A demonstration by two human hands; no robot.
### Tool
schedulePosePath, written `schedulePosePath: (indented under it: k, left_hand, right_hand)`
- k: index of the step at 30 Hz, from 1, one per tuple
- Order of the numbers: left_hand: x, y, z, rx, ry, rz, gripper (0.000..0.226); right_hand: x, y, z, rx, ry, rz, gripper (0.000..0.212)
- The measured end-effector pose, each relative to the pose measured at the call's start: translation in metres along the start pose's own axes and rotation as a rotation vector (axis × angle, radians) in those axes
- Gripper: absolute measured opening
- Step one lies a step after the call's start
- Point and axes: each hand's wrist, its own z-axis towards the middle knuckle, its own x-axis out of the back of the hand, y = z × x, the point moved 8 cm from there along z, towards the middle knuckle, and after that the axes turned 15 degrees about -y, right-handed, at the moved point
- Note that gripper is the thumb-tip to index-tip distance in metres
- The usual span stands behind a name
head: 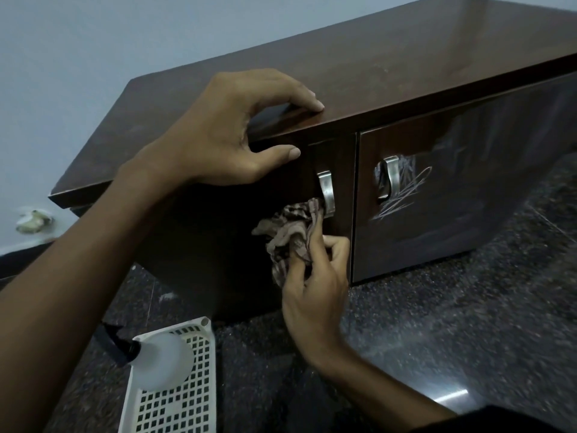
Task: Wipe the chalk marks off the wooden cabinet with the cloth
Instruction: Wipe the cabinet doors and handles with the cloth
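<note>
The wooden cabinet [374,73] stood on a dark speckled floor [437,323] against a pale wall [78,57]. The left hand [218,135] gripped the front edge of its top. The fingers arched over the edge with their tips on the top surface, and the thumb lay under the overhang, pointing right.

Lower down, the right hand [315,292] held a bunched, striped brownish cloth [290,232], with the fingers curled round its lower folds. The cloth was pressed against the left door [218,245], just under and touching the lower end of the curved metal left handle [326,192]. That handle stuck out from the door directly above the cloth.

The chalk marks [402,195] were on the right door [468,198], apart from the cloth. They were a tangle of white slanted strokes just beside and below the right handle [390,176], with fainter smears further up and to the right. Some strokes ran behind that handle, which covered part of them.

On the floor near the left forearm lay a white perforated basket [199,370]. In it sat a translucent spray bottle [159,360] with a black trigger head pointing left. A small pale thing low on the wall at the far left was too blurred to identify.
</note>
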Motion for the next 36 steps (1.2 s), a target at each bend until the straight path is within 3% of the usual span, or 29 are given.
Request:
schedulePosePath:
  k: [4, 8, 12, 14, 16, 20, 26, 33, 34, 36]
  left_hand:
    - [-0.001, 0.002, -0.001, 0.011, -0.013, 0.005, 0.052]
    - [-0.001, 0.0, 0.001, 0.005, -0.028, 0.006, 0.054]
    - [-0.001, -0.001, 0.001, -0.008, -0.012, 0.021, 0.052]
    - [-0.003, -0.002, 0.0, 0.0, -0.012, 0.022, 0.052]
    - [-0.003, -0.003, 0.0, 0.008, -0.019, 0.025, 0.053]
    - [-0.003, -0.001, 0.001, 0.0, -0.024, 0.033, 0.052]
    - [-0.004, -0.001, 0.001, -0.002, -0.029, 0.071, 0.055]
    - [-0.006, -0.002, 0.003, -0.01, -0.041, 0.129, 0.06]
    - [-0.006, -0.002, 0.003, -0.008, -0.038, 0.123, 0.06]
    - [-0.006, -0.001, 0.003, -0.003, -0.033, 0.11, 0.059]
  right_hand:
    - [-0.004, -0.026, 0.013, 0.091, -0.043, 0.099, 0.036]
    - [-0.002, -0.03, 0.019, 0.227, -0.061, -0.126, 0.061]
    - [-0.009, 0.02, -0.007, 0.147, -0.1, -0.253, 0.062]
    - [-0.003, 0.051, -0.016, 0.04, -0.087, -0.245, 0.052]
    - [0.011, 0.068, -0.014, -0.017, -0.019, -0.201, 0.025]
    - [0.029, 0.051, 0.004, 0.115, 0.046, -0.23, 0.011]
    - [0.021, 0.065, 0.002, 0.181, -0.011, -0.353, 0.02]
    - [0.014, 0.069, -0.004, 0.188, 0.027, -0.237, 0.006]
    - [0.007, 0.062, -0.003, 0.232, -0.014, -0.252, 0.01]
    - [-0.02, 0.04, -0.007, 0.408, -0.15, -0.377, 0.038]
